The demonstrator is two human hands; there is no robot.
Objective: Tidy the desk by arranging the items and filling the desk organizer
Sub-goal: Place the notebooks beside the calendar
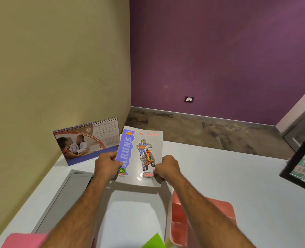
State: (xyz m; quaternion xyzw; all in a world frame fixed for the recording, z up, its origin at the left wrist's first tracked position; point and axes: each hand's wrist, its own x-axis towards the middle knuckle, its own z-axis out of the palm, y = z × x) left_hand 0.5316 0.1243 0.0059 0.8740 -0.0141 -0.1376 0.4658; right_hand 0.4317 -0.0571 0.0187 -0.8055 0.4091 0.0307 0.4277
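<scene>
I hold a notebook [141,156] with a motocross rider and a blue wavy band on its cover, raised above the white desk [237,185]. My left hand [107,165] grips its left edge and my right hand [167,167] grips its lower right edge. Below my right forearm sits a pink desk organizer [180,221] with compartments, partly hidden by the arm. A spiral desk calendar [87,140] stands at the back left against the wall.
A black picture frame [303,167] stands at the right desk edge. A grey tray or panel [64,197] lies at the left. A pink object [24,240] and a green sheet [155,241] show at the bottom. Floor lies beyond the desk's far edge.
</scene>
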